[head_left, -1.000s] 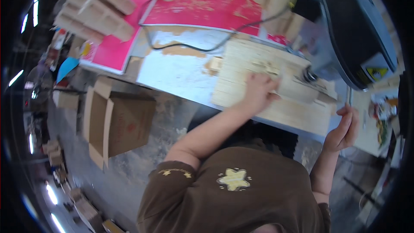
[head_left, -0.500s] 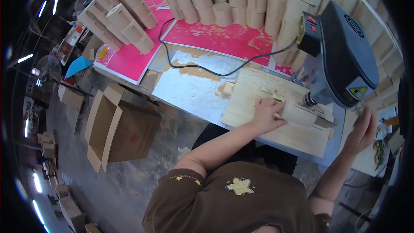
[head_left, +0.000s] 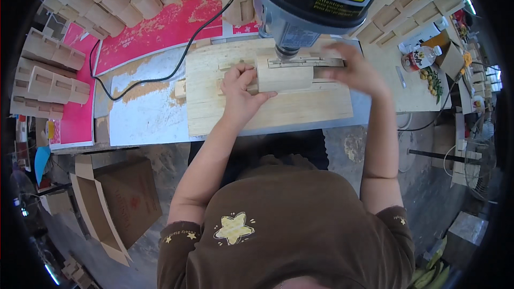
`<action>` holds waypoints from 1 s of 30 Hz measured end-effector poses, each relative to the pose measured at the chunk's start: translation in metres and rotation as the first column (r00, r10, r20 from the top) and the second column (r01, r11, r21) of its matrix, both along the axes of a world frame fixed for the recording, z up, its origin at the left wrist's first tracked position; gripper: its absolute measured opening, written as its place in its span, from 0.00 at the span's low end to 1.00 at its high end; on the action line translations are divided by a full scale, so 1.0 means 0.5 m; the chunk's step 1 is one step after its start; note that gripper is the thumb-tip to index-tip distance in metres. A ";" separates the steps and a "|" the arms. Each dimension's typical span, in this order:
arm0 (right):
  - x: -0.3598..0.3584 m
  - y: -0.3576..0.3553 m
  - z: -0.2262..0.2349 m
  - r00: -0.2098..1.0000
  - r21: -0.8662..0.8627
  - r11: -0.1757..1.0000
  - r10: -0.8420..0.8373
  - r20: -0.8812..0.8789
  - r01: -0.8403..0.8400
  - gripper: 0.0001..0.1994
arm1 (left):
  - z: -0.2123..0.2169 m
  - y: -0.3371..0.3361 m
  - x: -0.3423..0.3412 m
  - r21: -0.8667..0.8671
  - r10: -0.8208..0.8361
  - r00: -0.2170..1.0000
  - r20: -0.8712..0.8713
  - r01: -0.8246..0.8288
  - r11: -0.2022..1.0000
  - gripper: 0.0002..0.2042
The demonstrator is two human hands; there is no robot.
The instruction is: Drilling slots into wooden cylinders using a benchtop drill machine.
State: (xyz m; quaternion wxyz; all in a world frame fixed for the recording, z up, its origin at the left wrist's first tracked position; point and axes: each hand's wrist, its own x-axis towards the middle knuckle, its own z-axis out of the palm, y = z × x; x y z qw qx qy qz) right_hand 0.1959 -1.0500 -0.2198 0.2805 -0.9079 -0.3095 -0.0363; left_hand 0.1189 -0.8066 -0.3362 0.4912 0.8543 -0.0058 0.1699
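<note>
A pale wooden cylinder [head_left: 285,79] lies on its side on a wooden board [head_left: 225,118], with a slotted strip along its top. Above it stands the dark head of a drill press [head_left: 300,18]; its chuck [head_left: 286,52] comes down close to the strip. My left hand [head_left: 241,88] is closed on the cylinder's left end, fingers curled behind and thumb along the front. At the right end, my right hand [head_left: 357,72] reaches in around a short piece of wood that juts out. Motion blurs its fingers, so their grip is unclear.
Stacked wooden cylinders [head_left: 144,2] line the back on pink sheeting [head_left: 134,35]. A black cable [head_left: 176,69] crosses the dusty table. To the right are a bottle [head_left: 423,56] and leafy stems with small fruit [head_left: 431,83]. An open cardboard box [head_left: 128,203] sits on the floor, left.
My view has swung right and moved closer to the drill press. My right hand has moved from beside the machine head to the cylinder's right end. The left hand stays at the left end.
</note>
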 end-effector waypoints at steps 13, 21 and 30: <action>-0.118 -0.054 -0.068 0.979 0.155 0.988 0.027 -0.200 0.005 0.12 | 0.142 0.306 -0.163 -0.381 -0.066 0.996 0.057 0.082 0.921 0.25; -0.144 -0.031 -0.080 0.974 0.202 0.979 0.070 -0.215 -0.026 0.13 | 0.149 0.455 -0.232 0.207 0.531 0.847 0.023 -0.524 0.826 0.24; -0.149 -0.040 -0.091 0.966 0.196 0.980 0.025 -0.258 0.027 0.13 | 0.056 0.435 -0.261 0.052 0.731 0.682 0.026 -0.731 0.680 0.37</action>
